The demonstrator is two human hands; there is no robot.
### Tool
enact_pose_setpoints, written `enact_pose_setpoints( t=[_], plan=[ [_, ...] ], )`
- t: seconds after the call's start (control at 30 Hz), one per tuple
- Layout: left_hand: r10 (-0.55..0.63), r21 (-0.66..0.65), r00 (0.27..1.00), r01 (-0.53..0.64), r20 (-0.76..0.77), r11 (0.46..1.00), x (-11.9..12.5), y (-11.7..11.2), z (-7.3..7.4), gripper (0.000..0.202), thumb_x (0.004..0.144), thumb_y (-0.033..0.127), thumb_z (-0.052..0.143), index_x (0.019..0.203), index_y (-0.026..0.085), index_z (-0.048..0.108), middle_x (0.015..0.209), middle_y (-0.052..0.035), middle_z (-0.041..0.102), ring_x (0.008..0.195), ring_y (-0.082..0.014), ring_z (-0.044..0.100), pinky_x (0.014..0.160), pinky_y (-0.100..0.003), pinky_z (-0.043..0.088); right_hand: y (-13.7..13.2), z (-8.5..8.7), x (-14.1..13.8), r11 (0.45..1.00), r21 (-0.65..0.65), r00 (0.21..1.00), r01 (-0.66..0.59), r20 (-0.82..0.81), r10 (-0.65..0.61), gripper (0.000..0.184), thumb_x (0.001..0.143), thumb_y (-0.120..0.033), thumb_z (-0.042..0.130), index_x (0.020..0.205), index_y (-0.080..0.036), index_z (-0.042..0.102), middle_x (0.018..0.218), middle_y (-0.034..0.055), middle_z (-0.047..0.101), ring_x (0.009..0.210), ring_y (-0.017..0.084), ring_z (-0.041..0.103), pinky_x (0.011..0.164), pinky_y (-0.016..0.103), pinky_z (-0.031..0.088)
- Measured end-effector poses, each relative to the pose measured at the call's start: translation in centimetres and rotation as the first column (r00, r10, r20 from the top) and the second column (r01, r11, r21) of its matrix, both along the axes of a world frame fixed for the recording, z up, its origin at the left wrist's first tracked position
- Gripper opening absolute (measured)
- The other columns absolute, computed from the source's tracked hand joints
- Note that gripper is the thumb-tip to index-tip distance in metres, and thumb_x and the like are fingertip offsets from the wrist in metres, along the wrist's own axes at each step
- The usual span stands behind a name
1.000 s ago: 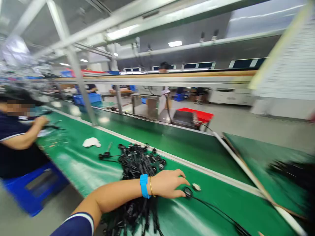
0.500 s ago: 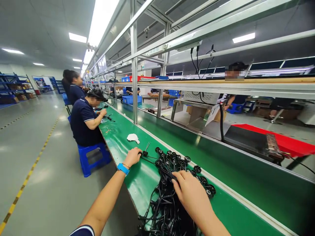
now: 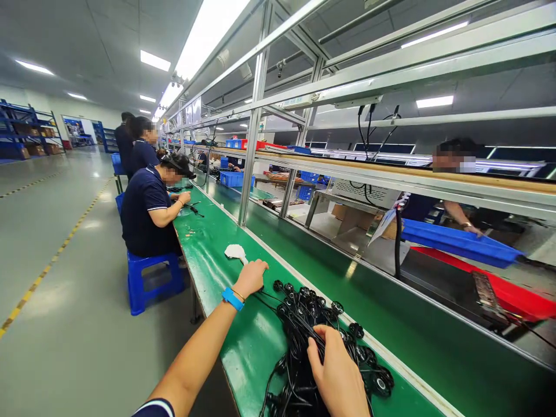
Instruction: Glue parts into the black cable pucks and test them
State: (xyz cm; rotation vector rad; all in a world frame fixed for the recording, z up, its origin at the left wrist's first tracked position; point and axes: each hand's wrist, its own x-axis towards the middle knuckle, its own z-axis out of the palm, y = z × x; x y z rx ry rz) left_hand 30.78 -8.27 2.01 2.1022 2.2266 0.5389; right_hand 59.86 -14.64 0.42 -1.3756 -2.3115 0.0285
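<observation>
My right hand [image 3: 336,370] is pressed into a tangled bundle of black cables [image 3: 299,347], its thumb and fingers closed on several strands. Round black connectors [image 3: 356,330] stud the bundle's far side, and its near end is hidden below the frame. My left hand [image 3: 249,278], with a blue wristband [image 3: 232,299], rests curled on the green belt [image 3: 247,353] at the bundle's upper edge. Thin cables run towards that hand, and its fingers hide whatever lies under them. A white cloth piece [image 3: 236,252] lies on the belt just beyond it.
A co-worker in a navy shirt [image 3: 147,211] sits on a blue stool [image 3: 150,282], working at the same belt. Across the line, a person holds a blue plastic tray [image 3: 460,243] above a red-edged bench [image 3: 521,298]. Aluminium frame posts [image 3: 252,156] stand along the belt's far edge.
The view has swung left from the blurred first frame. My left hand has moved from the connector at the bundle's right to its upper edge. My right hand has entered the bundle. A blue tray has appeared.
</observation>
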Motion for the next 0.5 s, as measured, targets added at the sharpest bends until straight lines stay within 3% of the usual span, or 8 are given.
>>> enact_pose_setpoints(
  t=[0.13,0.23,0.3,0.4,0.5],
  plan=[
    [-0.229,-0.062,0.973,0.231,0.040,0.971,1.6,1.9,-1.2,0.035,0.095,0.024,0.060,0.129,0.020,0.058,0.138,-0.0093,0.056,0.125,-0.0255,0.054,0.106,-0.049,0.046,0.1,-1.2,-0.2,0.992,0.075,0.973,-0.097,-0.205,0.111,0.041,0.101,-0.049,0.027,0.120,-0.023,0.051,0.115,0.0064,0.062,0.077,0.017,0.069,0.055,0.028,0.052],
    [-0.272,-0.109,0.958,0.281,0.095,0.953,2.6,3.5,-1.9,0.030,0.094,0.027,0.064,0.121,0.017,0.062,0.126,-0.0093,0.063,0.115,-0.0243,0.061,0.101,-0.049,0.050,0.3,-1.3,-0.2,0.991,0.064,0.950,-0.119,-0.284,0.133,0.043,0.099,-0.052,0.031,0.116,-0.024,0.059,0.107,0.0059,0.063,0.074,0.018,0.068,0.055,0.029,0.052],
    [-0.261,-0.103,0.955,0.276,0.138,0.956,2.7,3.8,-2.1,0.024,0.094,0.030,0.063,0.114,0.015,0.064,0.117,-0.0085,0.066,0.108,-0.0228,0.063,0.097,-0.047,0.052,0.4,-0.9,0.0,0.992,0.025,0.923,-0.122,-0.365,0.122,0.046,0.096,-0.056,0.035,0.111,-0.024,0.063,0.106,0.0076,0.064,0.081,0.021,0.069,0.062,0.031,0.055],
    [-0.259,-0.034,0.941,0.272,0.218,0.962,2.8,2.9,-1.7,0.021,0.094,0.028,0.062,0.110,0.015,0.065,0.115,-0.0081,0.065,0.108,-0.0226,0.062,0.098,-0.047,0.051,0.2,0.6,0.7,0.975,-0.175,0.864,-0.138,-0.503,0.032,0.055,0.091,-0.064,0.041,0.116,-0.022,0.064,0.104,0.0096,0.067,0.075,0.021,0.068,0.067,0.034,0.055],
    [-0.293,0.058,0.897,0.291,0.332,0.955,3.3,1.0,-0.6,0.023,0.098,0.022,0.051,0.115,0.015,0.065,0.118,-0.0102,0.063,0.106,-0.0206,0.063,0.097,-0.043,0.053,-0.3,3.0,2.7,0.890,-0.417,0.797,-0.183,-0.594,-0.114,0.069,0.087,-0.072,0.047,0.130,-0.019,0.058,0.071,0.0024,0.065,0.054,0.018,0.059,0.057,0.032,0.052]
  ],
)
